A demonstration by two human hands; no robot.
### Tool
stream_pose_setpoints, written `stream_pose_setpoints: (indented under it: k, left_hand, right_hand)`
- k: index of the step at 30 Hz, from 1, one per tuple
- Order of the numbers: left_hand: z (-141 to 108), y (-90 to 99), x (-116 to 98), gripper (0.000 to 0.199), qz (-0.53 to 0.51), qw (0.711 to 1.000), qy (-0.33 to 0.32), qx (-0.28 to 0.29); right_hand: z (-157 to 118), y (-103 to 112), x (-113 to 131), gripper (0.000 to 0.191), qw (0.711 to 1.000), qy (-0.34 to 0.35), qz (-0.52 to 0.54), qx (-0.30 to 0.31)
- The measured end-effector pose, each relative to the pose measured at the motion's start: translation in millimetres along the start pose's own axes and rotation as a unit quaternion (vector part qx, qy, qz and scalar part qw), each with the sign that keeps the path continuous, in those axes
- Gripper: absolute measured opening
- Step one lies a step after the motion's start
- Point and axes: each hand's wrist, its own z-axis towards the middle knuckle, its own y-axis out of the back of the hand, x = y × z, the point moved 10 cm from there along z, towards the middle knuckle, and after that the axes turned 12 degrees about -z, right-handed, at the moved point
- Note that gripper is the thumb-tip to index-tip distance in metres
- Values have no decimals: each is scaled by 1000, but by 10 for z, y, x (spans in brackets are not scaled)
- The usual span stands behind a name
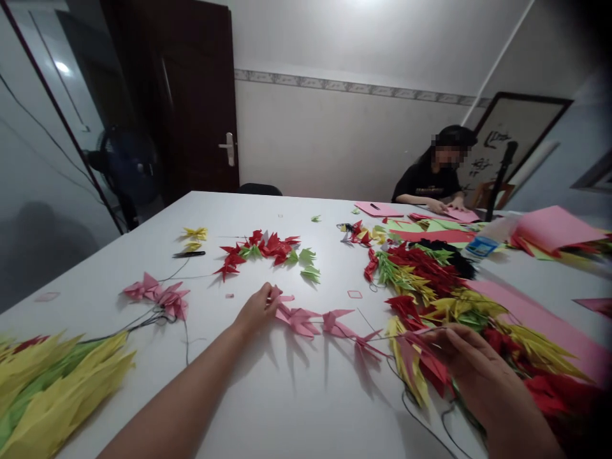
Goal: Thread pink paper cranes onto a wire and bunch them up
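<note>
My left hand (261, 307) pinches the left end of a strand of folded pink paper cranes (299, 320), just above the white table. The strand runs rightward to my right hand (478, 357), whose thumb and fingers are closed on the dark string near a pink and red crane (428, 357). The exact pinch of my right fingers is partly hidden. Beneath and beside that hand lies a heap of red, yellow and green strung cranes (425, 274). Left of my left hand rest several pink cranes (160, 294) on loose dark string.
Red and green cranes (268, 248) lie mid-table, with small scissors (189, 254) to their left. Yellow-green strands (71, 389) fill the near left. A plastic bottle (482, 245) and pink paper (549, 231) are at right. Across the table (335, 395), another person (433, 172) handles pink paper.
</note>
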Motion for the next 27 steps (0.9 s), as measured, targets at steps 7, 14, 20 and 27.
stream_pose_setpoints:
  k: [7,14,20,27]
  left_hand:
    - [-447,1026,-144,14,200,971,17,-128]
    - [-764,1406,77,15,318,932,26,-169]
    - [-814,1340,259,30,309,938,-43,-151]
    - [-812,1216,171,30,382,899,-172,-131]
  right_hand:
    - [184,-340,110,22,997,0,81,4]
    - [209,-863,-325,25,997,-47,15,56]
    - [115,-925,-659,28,993,-76,-41,84]
    - [117,-919,-624,28,992,-82,-75,60]
